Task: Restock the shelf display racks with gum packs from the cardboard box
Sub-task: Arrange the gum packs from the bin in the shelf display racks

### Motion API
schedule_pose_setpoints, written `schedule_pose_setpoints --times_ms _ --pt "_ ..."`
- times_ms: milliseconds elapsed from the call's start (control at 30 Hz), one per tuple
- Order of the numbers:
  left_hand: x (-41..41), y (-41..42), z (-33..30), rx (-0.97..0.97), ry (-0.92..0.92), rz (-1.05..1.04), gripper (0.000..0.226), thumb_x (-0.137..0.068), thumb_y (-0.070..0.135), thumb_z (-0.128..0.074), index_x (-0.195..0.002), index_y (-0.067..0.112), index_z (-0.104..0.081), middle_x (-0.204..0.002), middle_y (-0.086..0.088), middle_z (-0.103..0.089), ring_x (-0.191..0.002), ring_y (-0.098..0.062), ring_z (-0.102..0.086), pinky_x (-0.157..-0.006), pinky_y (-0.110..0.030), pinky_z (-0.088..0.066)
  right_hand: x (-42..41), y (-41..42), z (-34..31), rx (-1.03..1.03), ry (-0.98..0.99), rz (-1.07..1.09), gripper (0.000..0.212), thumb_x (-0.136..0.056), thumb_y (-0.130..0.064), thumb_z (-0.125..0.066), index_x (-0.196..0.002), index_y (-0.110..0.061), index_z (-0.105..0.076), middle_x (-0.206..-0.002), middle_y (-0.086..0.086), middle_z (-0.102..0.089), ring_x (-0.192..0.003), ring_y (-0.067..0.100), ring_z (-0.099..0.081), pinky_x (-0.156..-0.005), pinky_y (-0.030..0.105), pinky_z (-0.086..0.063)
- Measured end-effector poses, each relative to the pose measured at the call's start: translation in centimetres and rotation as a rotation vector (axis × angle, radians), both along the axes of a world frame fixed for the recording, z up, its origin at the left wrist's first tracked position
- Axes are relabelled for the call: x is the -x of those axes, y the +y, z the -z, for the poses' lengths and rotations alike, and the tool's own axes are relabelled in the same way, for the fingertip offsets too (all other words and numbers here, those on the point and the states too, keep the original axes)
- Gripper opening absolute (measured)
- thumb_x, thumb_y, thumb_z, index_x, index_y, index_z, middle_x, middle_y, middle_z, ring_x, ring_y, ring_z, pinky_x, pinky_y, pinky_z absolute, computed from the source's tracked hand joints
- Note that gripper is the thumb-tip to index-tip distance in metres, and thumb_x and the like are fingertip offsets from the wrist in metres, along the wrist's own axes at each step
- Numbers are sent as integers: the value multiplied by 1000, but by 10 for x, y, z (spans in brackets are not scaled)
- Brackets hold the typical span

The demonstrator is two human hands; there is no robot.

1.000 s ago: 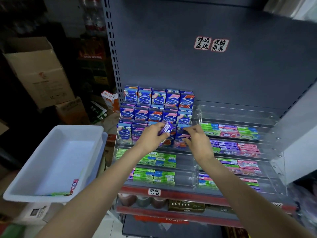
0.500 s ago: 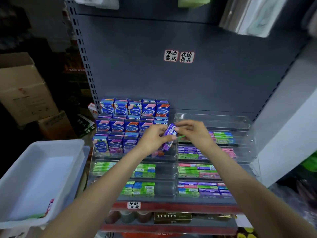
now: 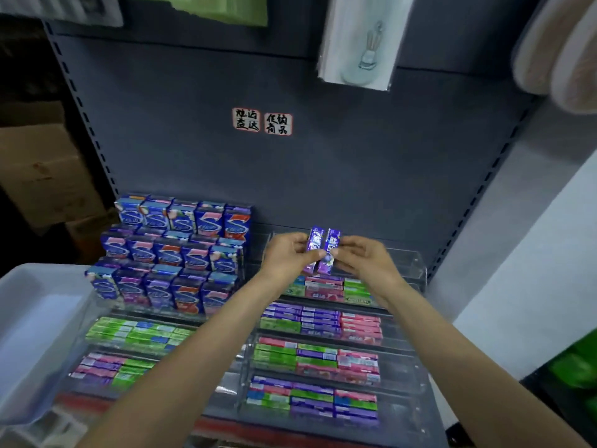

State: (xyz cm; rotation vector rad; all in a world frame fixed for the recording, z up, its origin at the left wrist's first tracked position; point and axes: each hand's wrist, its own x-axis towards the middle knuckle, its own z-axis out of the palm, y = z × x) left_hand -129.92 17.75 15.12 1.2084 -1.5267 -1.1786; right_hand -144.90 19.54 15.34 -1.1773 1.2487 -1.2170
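Two purple gum packs [image 3: 323, 250] stand side by side, upright, held up in front of the top tier of the right clear rack [image 3: 410, 263]. My left hand [image 3: 287, 258] pinches the left pack and my right hand [image 3: 365, 260] pinches the right pack, thumbs nearly touching. The lower tiers of that rack hold flat gum sticks [image 3: 319, 321] in purple, green and pink. The left rack holds blue gum boxes [image 3: 174, 253] in stepped rows, with green sticks [image 3: 135, 331] below. No cardboard box with gum shows near my hands.
A white plastic tub [image 3: 29, 331] sits at lower left, close to my left forearm. Brown cartons [image 3: 42, 169] are stacked at far left. Hanging goods [image 3: 361, 40] dangle above the grey back panel [image 3: 323, 173]. A white wall [image 3: 533, 253] borders the right.
Both hands moved from the blue boxes on the left rack rightward and up to the top tier of the right rack. The purple packs now stand upright side by side. The camera tilted up.
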Motion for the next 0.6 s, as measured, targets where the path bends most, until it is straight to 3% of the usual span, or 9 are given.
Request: schedule_pose_setpoints --times_ms 100,167,300,400,500,600 --pt "5 0 1 -39 21 -38 22 -82 3 -68 -104 1 -66 -99 -12 -70 -75 -11 -66 -69 -21 -53 9 -8 2 -24 9 -38 16 -84 -1 -64 -99 -7 -62 -96 13 -67 -88 22 -65 -77 25 -57" --pt "-2 -2 1 -67 9 -77 19 -84 4 -66 -103 2 -66 -101 -14 -70 -82 -20 -68 -79 -32 -55 9 -16 1 -19 1 -29 22 -86 -1 -63 -107 -6 -61 -100 12 -66 -91 23 -65 -79 29 -56" --pt "-26 -6 -1 -205 40 -148 16 -94 -1 -49 -106 1 -60 -97 -14 -68 -60 -8 -68 -54 -18 -54 -2 -34 1 60 174 -75 31 -88 0 -60 -117 -13 -61 -96 -1 -66 -84 12 -63 -73 16 -53" --pt "-43 -10 -4 -208 36 -181 22 -96 -3 -42 -113 1 -54 -89 -6 -66 -58 -5 -67 -56 -19 -53 -12 -51 5 169 449 -81 29 -82 -1 -67 -112 -3 -66 -94 5 -67 -84 11 -62 -77 14 -50" --pt "-58 -14 -6 -166 40 -230 25 -94 -4 -47 -118 5 -49 -86 -1 -63 -62 -5 -65 -52 -13 -51 -27 -64 11 261 689 -98 21 -82 -6 -68 -103 -8 -71 -93 4 -70 -80 9 -62 -76 19 -49" --pt "-68 -18 -8 -139 0 -201 25 -94 0 -51 -117 8 -49 -89 -2 -64 -61 2 -64 -53 -9 -49 -43 -74 16 315 898 -137 22 -87 -10 -65 -108 -12 -70 -103 3 -69 -90 15 -63 -85 27 -49"
